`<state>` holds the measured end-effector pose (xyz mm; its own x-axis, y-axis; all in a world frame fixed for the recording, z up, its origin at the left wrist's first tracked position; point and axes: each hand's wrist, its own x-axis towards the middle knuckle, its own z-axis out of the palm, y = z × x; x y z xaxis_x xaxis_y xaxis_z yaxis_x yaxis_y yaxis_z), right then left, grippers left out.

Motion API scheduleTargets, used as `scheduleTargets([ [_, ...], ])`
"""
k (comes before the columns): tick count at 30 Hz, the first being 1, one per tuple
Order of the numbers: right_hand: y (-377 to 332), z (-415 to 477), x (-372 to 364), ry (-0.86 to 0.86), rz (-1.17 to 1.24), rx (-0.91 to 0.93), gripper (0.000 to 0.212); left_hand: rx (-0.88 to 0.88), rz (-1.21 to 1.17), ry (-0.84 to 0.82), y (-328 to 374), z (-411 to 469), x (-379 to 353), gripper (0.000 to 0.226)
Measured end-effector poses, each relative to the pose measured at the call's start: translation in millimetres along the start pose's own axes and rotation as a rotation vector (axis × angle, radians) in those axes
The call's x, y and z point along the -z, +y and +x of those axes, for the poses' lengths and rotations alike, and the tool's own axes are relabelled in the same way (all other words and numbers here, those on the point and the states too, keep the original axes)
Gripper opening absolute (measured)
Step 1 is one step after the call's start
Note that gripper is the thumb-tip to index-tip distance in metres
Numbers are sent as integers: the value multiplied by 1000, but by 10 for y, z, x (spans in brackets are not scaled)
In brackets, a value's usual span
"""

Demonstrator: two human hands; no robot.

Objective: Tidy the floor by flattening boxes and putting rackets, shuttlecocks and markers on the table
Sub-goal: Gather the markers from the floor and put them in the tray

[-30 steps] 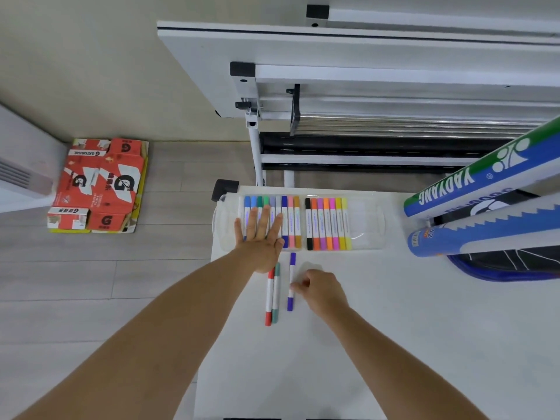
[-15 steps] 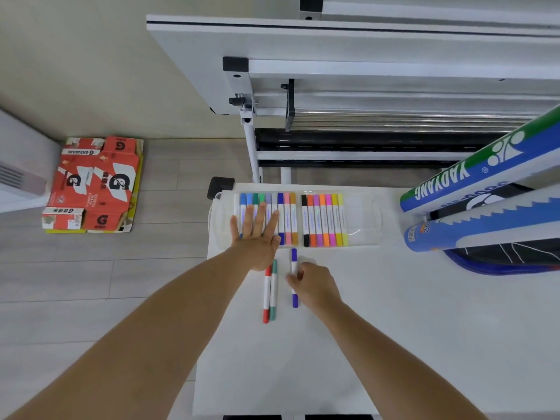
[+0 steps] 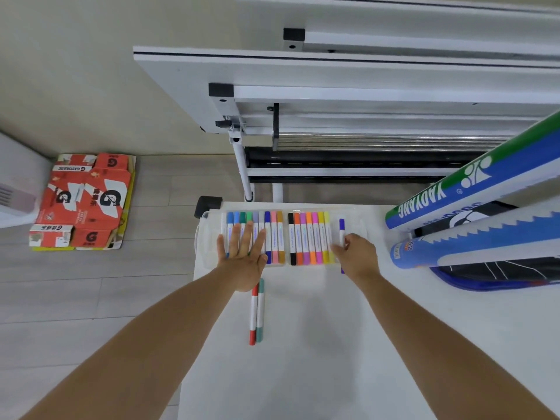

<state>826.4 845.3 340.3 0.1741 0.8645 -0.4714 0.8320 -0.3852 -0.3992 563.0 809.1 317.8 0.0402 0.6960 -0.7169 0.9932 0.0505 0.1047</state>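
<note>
The bench (image 3: 303,374) lies bare across the lower middle and lower right of the frame, wide room for a hand to pass. Two loose markers (image 3: 256,313) lie side by side at centre, the only things on that stretch. Along the far edge the clear marker case (image 3: 209,237) takes up the middle, with the left hand (image 3: 244,262) flat on it and the right hand (image 3: 357,259) at its right end. At the right, shuttlecock tubes (image 3: 472,189) slant over a racket bag (image 3: 500,280), closing that side.

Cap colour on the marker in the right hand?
Purple cap on the white-barrelled marker in the right hand; head view.
</note>
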Motion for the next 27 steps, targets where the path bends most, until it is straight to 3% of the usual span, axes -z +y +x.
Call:
scheduleTargets([
  [3,-58,192,-24,-1,0,-23,30,2,4,2,1,13,-14,64],
  [27,36,537,-2,-58,-98,8,24,-4,3,23,-1,34,-38,65],
])
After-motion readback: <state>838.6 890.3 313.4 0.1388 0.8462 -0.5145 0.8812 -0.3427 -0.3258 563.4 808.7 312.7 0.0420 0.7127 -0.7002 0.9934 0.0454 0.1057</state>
